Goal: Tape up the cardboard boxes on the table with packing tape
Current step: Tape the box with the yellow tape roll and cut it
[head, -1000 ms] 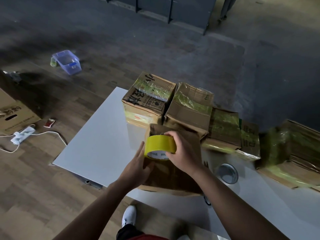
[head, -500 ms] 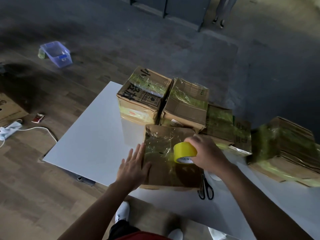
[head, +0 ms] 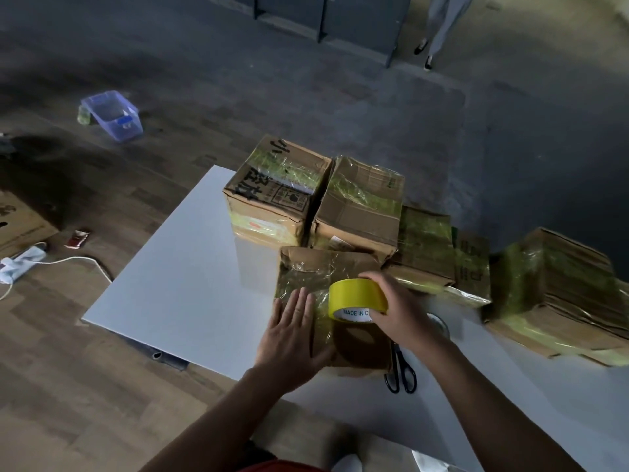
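A flat cardboard box [head: 316, 267] lies near the front edge of the white table [head: 177, 294], its top covered in shiny tape. My left hand [head: 289, 332] presses flat on the box's left half, fingers straight. My right hand [head: 398, 311] grips a roll of yellow packing tape [head: 354, 296] just above the box's right half. Behind it stand two taped boxes, one with black writing [head: 275, 192] and a plainer one [head: 360, 209]. More taped boxes [head: 551, 291] run along the right.
Black-handled scissors [head: 401, 369] lie on the table right of the near box, beside a round grey cable port [head: 439, 323]. On the floor sit a clear blue tub [head: 112, 115], a power strip with cord [head: 23, 260] and a cardboard box [head: 20, 223]. A person's legs [head: 439, 25] are far back.
My right hand carried the tape roll from the box's far left toward its right half. My left hand let go of the roll and moved flat onto the box top.
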`<state>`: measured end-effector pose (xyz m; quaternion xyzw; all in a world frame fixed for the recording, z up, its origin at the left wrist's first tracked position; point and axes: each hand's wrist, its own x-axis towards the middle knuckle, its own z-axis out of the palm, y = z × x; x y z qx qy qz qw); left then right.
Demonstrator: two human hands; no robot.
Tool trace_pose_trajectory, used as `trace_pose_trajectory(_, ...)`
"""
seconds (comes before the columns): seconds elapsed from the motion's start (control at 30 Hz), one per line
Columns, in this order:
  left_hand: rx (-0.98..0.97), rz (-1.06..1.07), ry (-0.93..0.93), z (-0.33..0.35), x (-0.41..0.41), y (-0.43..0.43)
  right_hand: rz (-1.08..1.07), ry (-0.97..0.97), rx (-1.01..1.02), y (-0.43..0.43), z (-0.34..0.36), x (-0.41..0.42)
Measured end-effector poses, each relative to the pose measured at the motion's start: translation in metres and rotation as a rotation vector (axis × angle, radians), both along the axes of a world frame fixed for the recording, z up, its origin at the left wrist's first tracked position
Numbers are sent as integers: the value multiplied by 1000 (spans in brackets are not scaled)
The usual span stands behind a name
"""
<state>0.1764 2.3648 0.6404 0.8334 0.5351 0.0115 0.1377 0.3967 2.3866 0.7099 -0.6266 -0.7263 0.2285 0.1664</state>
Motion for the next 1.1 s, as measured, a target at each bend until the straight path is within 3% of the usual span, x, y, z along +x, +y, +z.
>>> trace_pose_trajectory(0.37, -1, -119, 55, 3, -35, 11, 50, -242, 98, 6, 29, 19)
trace_pose_trajectory(0.47, 23, -98, 161, 10, -20, 11, -21, -172, 41, 6, 25, 15)
trace_pose_trajectory(0.67, -18, -155, 56, 8, 31, -1, 15, -92, 18, -1, 21, 15)
trace_pose_trajectory(0.9, 33, -268, 56, -3, 1, 11, -49, 49, -3, -11, 12, 20)
trace_pose_trajectory(1.1, 42, -316, 55, 0, -14, 14, 12, -87, 72, -13, 14, 26)
